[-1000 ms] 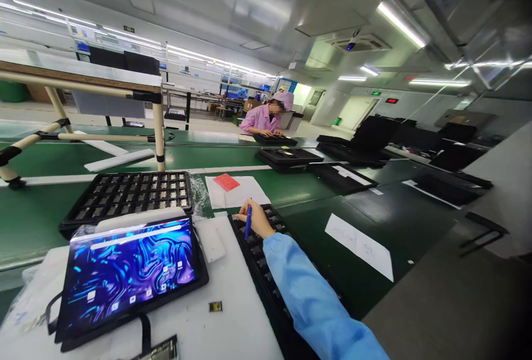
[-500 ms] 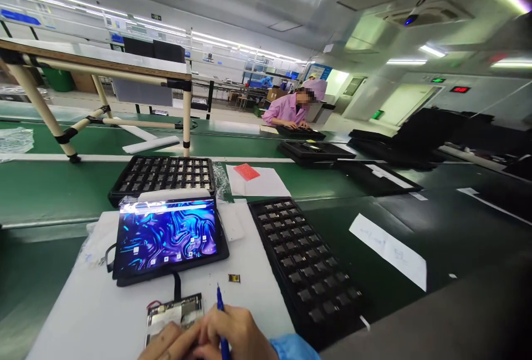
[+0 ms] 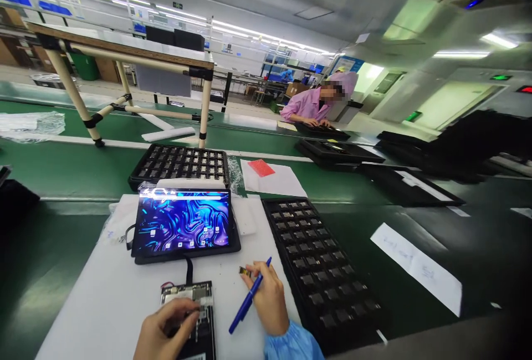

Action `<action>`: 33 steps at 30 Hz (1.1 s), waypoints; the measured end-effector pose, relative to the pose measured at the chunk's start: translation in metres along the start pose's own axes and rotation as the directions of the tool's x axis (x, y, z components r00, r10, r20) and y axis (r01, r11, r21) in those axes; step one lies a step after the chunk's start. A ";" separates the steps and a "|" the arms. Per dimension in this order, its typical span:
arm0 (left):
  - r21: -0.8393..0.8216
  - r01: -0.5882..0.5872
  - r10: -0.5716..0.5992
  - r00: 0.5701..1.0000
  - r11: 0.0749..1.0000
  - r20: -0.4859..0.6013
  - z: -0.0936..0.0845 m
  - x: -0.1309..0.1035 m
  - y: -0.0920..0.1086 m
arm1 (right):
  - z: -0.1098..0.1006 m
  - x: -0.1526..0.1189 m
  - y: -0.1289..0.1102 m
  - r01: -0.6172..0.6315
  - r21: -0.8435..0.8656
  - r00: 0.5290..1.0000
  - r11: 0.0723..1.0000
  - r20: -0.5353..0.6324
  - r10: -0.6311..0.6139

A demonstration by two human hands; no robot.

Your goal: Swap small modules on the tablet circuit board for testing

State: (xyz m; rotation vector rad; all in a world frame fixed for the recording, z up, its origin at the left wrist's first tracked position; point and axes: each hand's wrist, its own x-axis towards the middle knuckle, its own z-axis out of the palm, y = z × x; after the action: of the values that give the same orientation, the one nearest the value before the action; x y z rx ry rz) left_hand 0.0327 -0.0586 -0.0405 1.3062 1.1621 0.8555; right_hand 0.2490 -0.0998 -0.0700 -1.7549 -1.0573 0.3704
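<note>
Holding the blue pen (image 3: 250, 297) and pinching the small module (image 3: 245, 271) above the white mat (image 3: 100, 299), our right hand (image 3: 269, 299) works beside our left hand (image 3: 168, 327), its fingertips nearly together over the circuit board (image 3: 193, 299).

Glossy, smooth screen on the tablet (image 3: 185, 220); matt black plastic tray (image 3: 320, 266); crinkled blue cloth sleeve (image 3: 293, 342).

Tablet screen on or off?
On: the tablet shows a lit blue and purple wallpaper with app icons.
</note>
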 end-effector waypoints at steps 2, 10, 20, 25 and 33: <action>-0.001 -0.038 0.038 0.999 0.999 -0.014 0.001 0.000 0.002 | 0.000 0.000 -0.001 -0.039 0.026 0.999 0.999 0.004 0.039; -0.115 0.022 -0.037 0.991 0.993 -0.127 0.007 -0.002 0.008 | 0.014 -0.043 -0.038 -0.237 0.373 0.969 0.897 0.154 0.192; -0.331 0.135 -0.178 0.979 0.934 -0.102 0.018 -0.012 0.016 | 0.033 -0.077 -0.062 -0.584 0.644 0.811 0.494 0.497 0.310; -0.349 0.163 -0.210 0.973 0.923 -0.099 0.021 -0.016 0.022 | 0.031 -0.078 -0.068 -0.597 0.652 0.802 0.467 0.483 0.351; -0.394 0.183 -0.236 0.968 0.901 -0.089 0.023 -0.018 0.027 | 0.027 -0.079 -0.076 -0.607 0.681 0.794 0.410 0.499 0.347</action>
State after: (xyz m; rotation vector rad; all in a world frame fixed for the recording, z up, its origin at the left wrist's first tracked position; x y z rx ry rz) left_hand 0.0540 -0.0791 -0.0131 0.7964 1.1460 0.9640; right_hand 0.1496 -0.1380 -0.0330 -1.0781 -0.3499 1.3131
